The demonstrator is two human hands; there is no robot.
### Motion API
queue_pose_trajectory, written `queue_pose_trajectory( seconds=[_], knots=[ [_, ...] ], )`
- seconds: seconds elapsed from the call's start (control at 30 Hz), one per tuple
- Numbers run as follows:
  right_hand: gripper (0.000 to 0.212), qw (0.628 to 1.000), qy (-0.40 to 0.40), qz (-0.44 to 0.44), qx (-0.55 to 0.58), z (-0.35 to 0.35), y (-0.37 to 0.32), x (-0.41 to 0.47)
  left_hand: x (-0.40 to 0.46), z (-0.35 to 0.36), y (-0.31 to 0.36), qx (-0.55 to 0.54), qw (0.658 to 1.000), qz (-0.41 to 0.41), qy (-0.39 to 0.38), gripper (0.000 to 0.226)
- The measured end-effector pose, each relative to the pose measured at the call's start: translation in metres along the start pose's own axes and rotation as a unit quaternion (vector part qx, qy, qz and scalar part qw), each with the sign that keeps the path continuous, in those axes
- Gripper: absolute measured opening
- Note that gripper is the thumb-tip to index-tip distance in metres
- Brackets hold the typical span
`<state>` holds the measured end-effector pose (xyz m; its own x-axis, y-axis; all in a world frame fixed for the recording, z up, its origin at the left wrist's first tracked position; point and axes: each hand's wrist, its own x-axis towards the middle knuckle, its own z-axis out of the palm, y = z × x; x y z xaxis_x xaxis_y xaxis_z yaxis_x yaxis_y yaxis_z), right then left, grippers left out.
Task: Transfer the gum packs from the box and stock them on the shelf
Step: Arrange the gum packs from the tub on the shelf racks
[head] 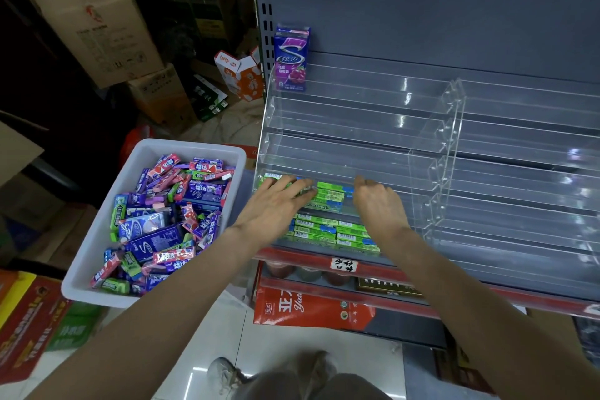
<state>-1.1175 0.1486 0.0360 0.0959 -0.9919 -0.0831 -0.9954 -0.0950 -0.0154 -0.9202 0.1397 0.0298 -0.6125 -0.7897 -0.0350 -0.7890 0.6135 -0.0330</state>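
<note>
Shoe: grey laced sneaker on glossy pale floor tiles, at the bottom edge of the head view.
Left hand: left hand lies palm-down with fingers straight and spread flat on green gum packs at the left end of a low tier.
Right hand: right hand sits just right of the same packs, knuckles up, fingers curled under; whether they pinch a pack cannot be told.
Stocked rows: slim green-wrapped sticks with white barcodes and blue ends lie side by side in the two lowest occupied tiers.
Shelf: clear stepped acrylic rack with glossy ledges, backed by a grey metal panel.
Top tier: one upright purple carton with grape artwork, at the far left.
Box: white plastic bin, rounded rim, just left of the rack.
Box contents: loose heap of gum packs in purple, pink and green foil.
Background: brown cardboard cartons stacked behind.
</note>
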Motion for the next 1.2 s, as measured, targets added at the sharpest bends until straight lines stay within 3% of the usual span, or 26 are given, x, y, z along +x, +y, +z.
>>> queue_pose_trajectory(
  seconds=[0.23,0.4,0.6,0.87,1.2],
  knots=[
    [0.022,0.987,0.038,0.002,0.153,0.014,-0.01,0.006,0.002,0.006,-0.003,-0.019,1.0,-0.002,-0.015,0.082],
    [0.046,0.968,-0.002,-0.001,0.249,0.012,-0.006,-0.002,0.001,0.01,-0.001,-0.056,0.998,-0.027,0.002,0.071],
    [0.053,0.98,-0.024,-0.019,0.195,0.01,-0.01,-0.009,0.002,0.017,0.003,-0.081,0.994,-0.051,0.048,0.056],
    [0.048,0.969,-0.002,0.0,0.245,0.008,-0.014,-0.007,0.004,0.016,0.006,-0.079,0.991,-0.059,0.088,0.043],
    [0.041,0.977,0.014,-0.043,0.209,0.002,-0.021,-0.011,0.006,0.006,0.008,-0.112,0.986,-0.098,0.074,0.039]
  ],
)
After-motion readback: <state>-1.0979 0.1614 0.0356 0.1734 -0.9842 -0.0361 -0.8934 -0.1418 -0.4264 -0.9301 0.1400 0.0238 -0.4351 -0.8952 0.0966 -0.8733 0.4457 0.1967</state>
